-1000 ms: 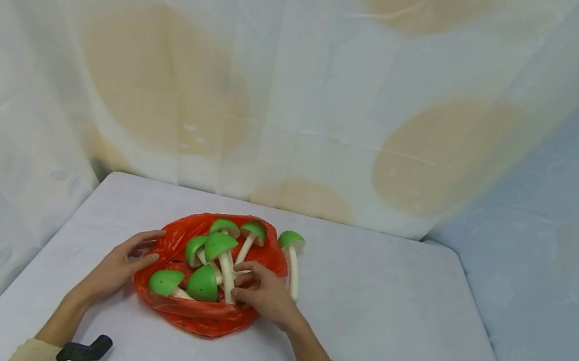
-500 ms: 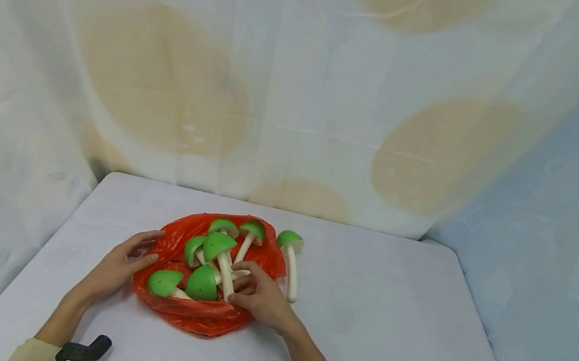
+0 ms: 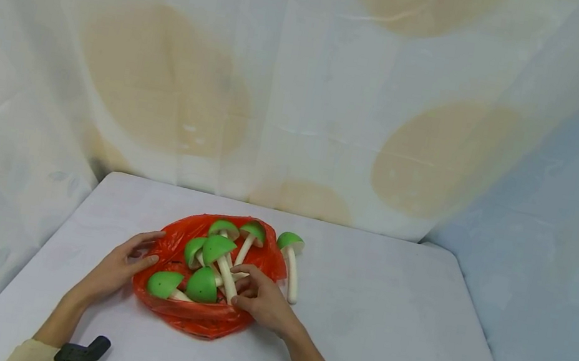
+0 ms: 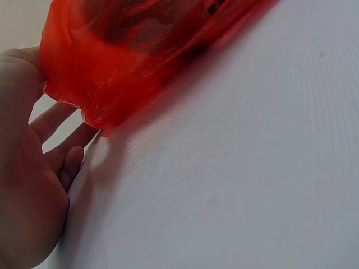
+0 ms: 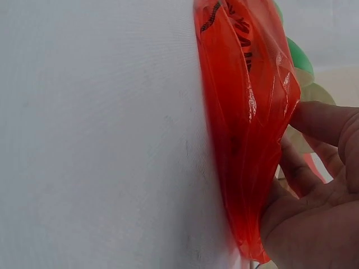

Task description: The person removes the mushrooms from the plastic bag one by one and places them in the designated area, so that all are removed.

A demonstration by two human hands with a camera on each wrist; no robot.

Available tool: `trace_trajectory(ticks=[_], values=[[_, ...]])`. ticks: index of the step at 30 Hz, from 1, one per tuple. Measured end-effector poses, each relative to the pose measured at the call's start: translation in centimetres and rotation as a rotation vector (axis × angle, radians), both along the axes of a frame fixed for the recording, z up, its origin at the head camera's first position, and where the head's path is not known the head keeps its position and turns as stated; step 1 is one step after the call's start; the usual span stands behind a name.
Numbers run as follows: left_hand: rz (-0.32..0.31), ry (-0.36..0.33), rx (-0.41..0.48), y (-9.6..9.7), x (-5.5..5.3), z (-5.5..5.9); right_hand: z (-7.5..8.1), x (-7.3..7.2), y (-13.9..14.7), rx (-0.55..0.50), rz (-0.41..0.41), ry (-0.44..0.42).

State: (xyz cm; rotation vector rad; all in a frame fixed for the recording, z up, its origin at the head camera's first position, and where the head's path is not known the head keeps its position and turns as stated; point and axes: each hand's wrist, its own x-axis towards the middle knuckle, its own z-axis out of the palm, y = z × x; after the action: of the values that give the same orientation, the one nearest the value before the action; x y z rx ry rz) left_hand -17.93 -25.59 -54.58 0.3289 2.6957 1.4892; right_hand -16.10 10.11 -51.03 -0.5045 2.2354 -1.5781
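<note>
A red plastic bag (image 3: pixel 187 321) lies spread open on the table, with several green-capped, pale-stemmed mushrooms inside. My left hand (image 3: pixel 118 267) holds its left edge; in the left wrist view the bag's rim lies between the thumb and fingers. Over the bag's right side, my right hand (image 3: pixel 267 300) has thumb and fingers at the lower stem of the topmost mushroom (image 3: pixel 218 251) and seems to pinch it. In the right wrist view the bag wall (image 5: pixel 247 129) hides part of that grip. Another mushroom (image 3: pixel 292 272) lies outside the bag, just to its right.
The white-covered table (image 3: pixel 386 322) extends right of the bag. A pale curtain with tan circles (image 3: pixel 300 113) hangs behind and at both sides. Dark camera mounts (image 3: pixel 83 352) sit at the wrists.
My right thumb and fingers have shifted slightly at the topmost mushroom's stem, and that mushroom has tilted a little. My left hand and the bag have stayed in place.
</note>
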Motion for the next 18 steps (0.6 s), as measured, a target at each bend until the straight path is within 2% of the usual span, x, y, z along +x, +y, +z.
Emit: trace_trajectory(ticks=[11, 18], values=[[-0.009, -0.001, -0.003, 0.07, 0.12, 0.03, -0.02, -0.02, -0.13, 0.030, -0.022, 0.000], [-0.008, -0.001, -0.002, 0.10, 0.00, 0.00, 0.13, 0.02, 0.10, 0.011, -0.023, 0.014]])
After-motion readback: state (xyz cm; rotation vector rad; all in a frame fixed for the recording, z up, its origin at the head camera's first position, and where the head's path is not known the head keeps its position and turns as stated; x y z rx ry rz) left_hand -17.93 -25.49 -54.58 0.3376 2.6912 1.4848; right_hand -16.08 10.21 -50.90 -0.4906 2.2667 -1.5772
